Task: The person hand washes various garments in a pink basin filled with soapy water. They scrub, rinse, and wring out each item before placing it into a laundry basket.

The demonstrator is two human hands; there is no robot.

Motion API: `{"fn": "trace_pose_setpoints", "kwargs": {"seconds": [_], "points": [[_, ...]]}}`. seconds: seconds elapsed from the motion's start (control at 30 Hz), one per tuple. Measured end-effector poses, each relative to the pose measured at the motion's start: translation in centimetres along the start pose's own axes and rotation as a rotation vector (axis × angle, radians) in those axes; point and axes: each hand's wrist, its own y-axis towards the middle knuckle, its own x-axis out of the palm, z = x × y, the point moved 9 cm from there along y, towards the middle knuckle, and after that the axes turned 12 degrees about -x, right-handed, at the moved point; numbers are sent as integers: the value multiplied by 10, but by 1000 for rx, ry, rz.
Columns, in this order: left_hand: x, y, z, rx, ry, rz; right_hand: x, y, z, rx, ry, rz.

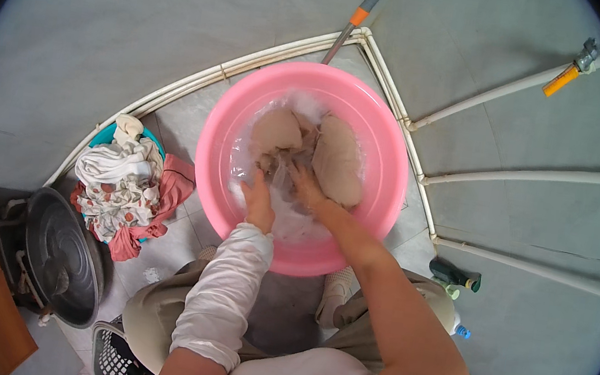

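Note:
A large pink plastic basin stands on the floor before me, holding sudsy water. Beige cloth floats in it, bulging up at the right and at the upper left. My left hand, its forearm in a white sleeve, is at the near left of the water, thumb apart from the fingers; the fingertips meet the lower edge of the left bulge of cloth, and whether they grip it is unclear. My right hand reaches into the suds between the two bulges, fingers partly under water, beside a translucent fold.
At the left, a teal basin is heaped with clothes; near it are a dark round basin and a grey laundry basket. White pipes edge the walls. A pole rises behind the pink basin; bottles stand at the right.

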Motion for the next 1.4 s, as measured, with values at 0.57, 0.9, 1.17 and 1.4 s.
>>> {"fn": "trace_pose_setpoints", "kwargs": {"seconds": [0.57, 0.9, 1.17, 1.4], "points": [[66, -76, 48, -35, -204, -613, -151, 59, -111, 182, 430, 101], [-7, -3, 30, 71, 364, 151, -68, 7, -13, -187, -353, 14], [26, -5, -5, -189, 186, -356, -35, 14, 21, 389, 91, -147], [72, -95, 4, -589, -76, -558, -84, 25, -61, 260, 700, 8]]}}
